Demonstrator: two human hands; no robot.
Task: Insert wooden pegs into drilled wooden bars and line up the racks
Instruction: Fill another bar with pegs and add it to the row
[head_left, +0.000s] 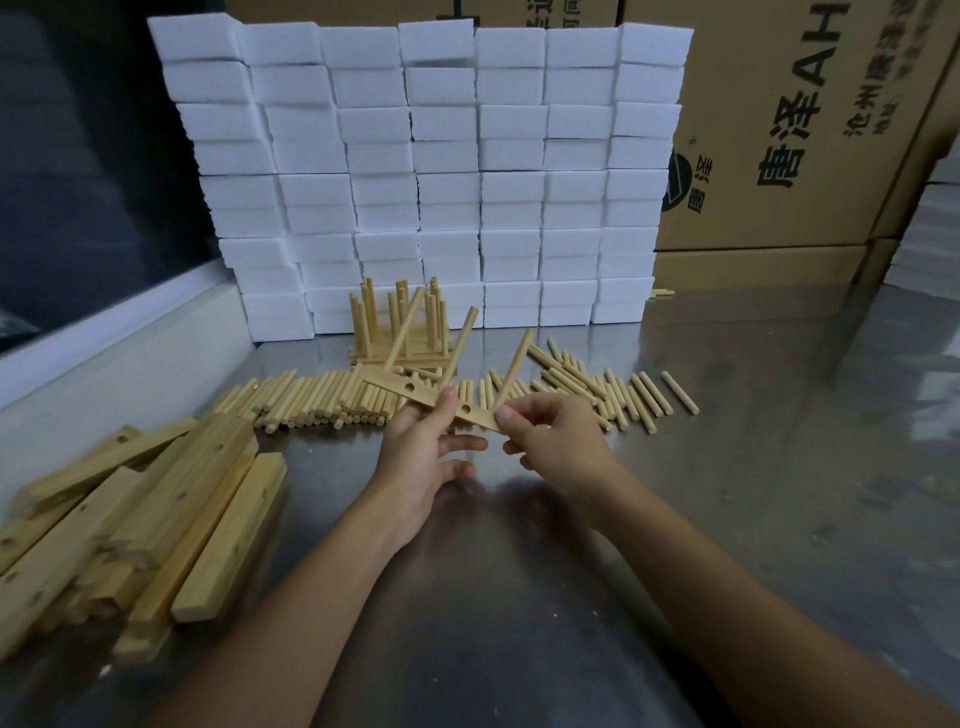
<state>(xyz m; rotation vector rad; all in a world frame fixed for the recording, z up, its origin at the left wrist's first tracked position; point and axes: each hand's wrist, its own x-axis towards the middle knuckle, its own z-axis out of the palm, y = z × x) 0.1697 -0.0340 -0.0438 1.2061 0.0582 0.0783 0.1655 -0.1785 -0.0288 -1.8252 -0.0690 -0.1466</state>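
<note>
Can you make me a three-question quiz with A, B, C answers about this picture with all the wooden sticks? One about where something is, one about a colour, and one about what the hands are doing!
1. Where is the pile of drilled bars?
A. at the person's left
B. on the foam blocks
C. inside a box

2. What colour are the foam blocks?
A. green
B. white
C. red

3. What is the right hand doing?
A. lying flat on the table
B. pinching a peg at the held bar
C. lifting a box

Answers:
1 A, the pile lies on the table's left side.
2 B, the stacked wall is white.
3 B, its fingers pinch a peg at the held bar, which the left hand grips.
</note>
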